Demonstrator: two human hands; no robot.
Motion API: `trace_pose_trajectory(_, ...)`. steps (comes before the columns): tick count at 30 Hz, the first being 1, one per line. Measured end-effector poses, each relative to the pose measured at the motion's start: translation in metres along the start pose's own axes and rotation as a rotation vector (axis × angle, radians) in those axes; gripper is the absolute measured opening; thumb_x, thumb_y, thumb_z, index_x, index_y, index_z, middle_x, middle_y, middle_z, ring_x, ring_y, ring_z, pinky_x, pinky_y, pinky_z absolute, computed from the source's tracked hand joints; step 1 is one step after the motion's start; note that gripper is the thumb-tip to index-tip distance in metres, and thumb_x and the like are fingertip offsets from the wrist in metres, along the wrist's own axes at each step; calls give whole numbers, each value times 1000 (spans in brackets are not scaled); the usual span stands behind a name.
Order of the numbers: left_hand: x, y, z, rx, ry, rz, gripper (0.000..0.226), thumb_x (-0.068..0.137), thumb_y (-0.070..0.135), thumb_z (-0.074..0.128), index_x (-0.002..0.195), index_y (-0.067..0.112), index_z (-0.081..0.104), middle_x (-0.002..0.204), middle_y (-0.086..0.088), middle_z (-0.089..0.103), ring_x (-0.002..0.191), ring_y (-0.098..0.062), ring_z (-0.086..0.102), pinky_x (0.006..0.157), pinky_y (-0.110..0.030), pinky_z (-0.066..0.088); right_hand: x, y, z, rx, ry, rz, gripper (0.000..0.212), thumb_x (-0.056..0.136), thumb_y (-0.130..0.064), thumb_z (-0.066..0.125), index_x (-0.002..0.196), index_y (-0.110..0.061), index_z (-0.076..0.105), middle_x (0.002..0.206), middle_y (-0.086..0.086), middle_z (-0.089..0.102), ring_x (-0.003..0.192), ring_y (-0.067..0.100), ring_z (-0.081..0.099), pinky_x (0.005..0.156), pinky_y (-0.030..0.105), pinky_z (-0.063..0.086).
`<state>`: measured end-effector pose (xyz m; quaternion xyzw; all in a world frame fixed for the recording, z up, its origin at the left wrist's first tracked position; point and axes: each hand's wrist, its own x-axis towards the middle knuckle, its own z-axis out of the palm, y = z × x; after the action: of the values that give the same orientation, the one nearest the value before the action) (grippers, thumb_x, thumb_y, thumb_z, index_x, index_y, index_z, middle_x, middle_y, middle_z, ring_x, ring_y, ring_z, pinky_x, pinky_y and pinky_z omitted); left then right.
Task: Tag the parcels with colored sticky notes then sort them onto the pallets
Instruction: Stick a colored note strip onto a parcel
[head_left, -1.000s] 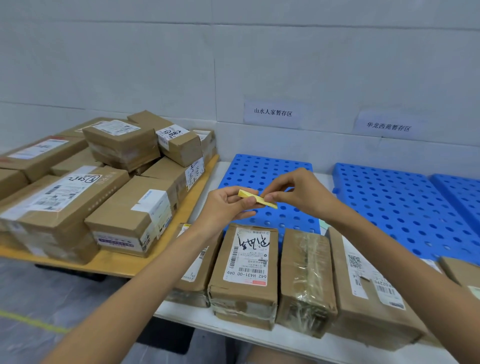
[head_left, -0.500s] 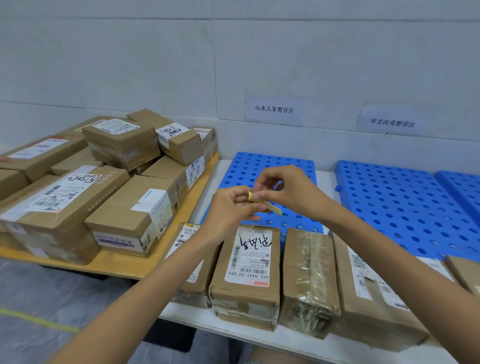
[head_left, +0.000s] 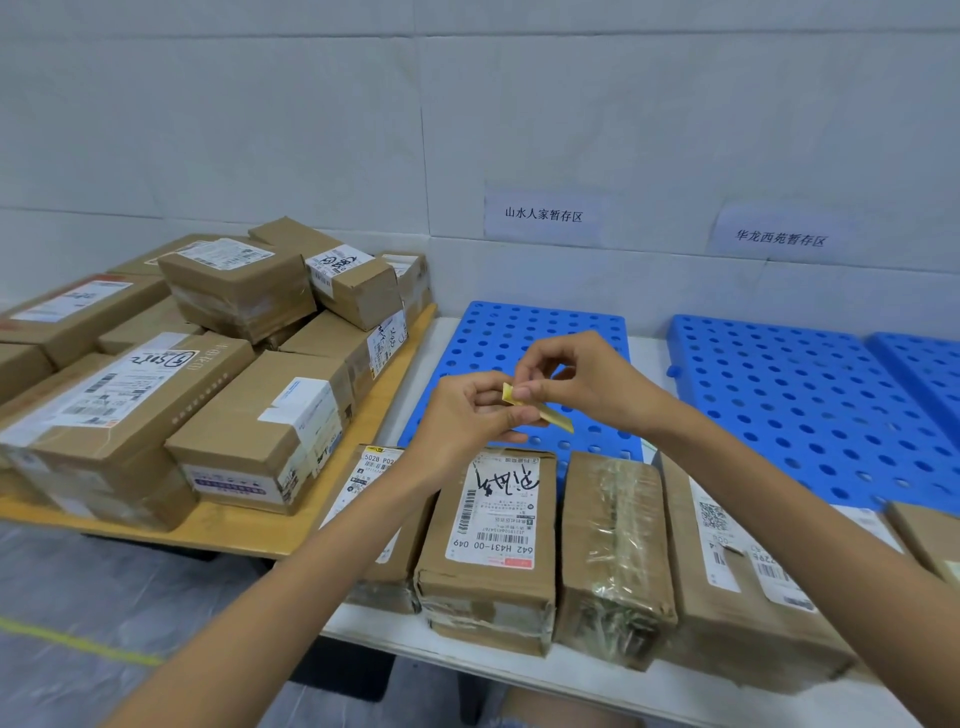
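Pinching yellow sticky notes (head_left: 543, 414), left hand (head_left: 467, 418) and right hand (head_left: 589, 384) hover above parcel (head_left: 491, 566) marked "642 H431-00 049"

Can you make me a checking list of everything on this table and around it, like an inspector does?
Surface: white table, boxes along the front, pallets behind.
Job's things: yellow sticky notes held above the row of boxes; no coloured note seen on any box; blue pallets behind the row.
Clutter: pile of boxes on a wooden board to the left.
Hands: left hand and right hand both pinch the sticky notes.
Cables: nothing seen.
Surroundings: white wall with two paper signs; floor with a yellow line.
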<state>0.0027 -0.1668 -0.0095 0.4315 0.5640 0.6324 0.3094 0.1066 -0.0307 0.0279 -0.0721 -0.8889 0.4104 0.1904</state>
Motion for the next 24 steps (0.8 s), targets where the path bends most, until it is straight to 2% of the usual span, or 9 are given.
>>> trace_pose_trajectory(4,-2,3,2,-21,-21,3,21,81,-3,68,102,-1,66,88,-10,74,84,-21,73,66,-20,57,-3,3,-2,23,-12,-3,8,80,-17,74,78,-15,67,69,-3,56,65,5,51,68,24,45)
trace_pose_trajectory(7,-4,4,2,-35,-39,2,17,82,-4,67,95,5,66,82,-3,75,82,-18,73,65,-20,58,-4,5,-1,53,-16,-5,10,81,-17,73,78,-15,64,72,4,55,68,9,49,70,29,44)
trace_pose_trajectory(12,-8,6,2,-31,-27,-13,20,82,-3,68,102,-1,65,89,-8,74,84,-19,73,63,-19,56,-8,1,0,68,-26,3,6,81,-19,73,80,-17,68,70,2,53,67,8,49,71,28,44)
trace_pose_trajectory(15,-11,7,2,-46,-22,-22,22,84,-1,66,106,-1,64,93,-10,74,86,-18,73,64,-19,57,-9,-5,2,14,-29,4,7,82,-20,74,81,-15,69,69,-2,55,63,4,49,66,22,43)
trace_pose_trajectory(20,-17,12,-2,-157,-50,-106,23,94,20,54,111,11,66,106,-6,73,100,-18,70,71,-24,58,-7,-9,5,-47,43,33,6,84,-18,71,80,-15,69,68,-1,54,56,0,46,60,16,40)
trace_pose_trajectory(24,-21,12,-12,-310,-45,-154,27,100,8,43,120,3,61,115,-12,69,108,-25,66,81,-29,58,-3,-12,16,-80,76,26,8,83,-21,72,77,-20,67,68,-2,54,58,1,45,61,12,40)
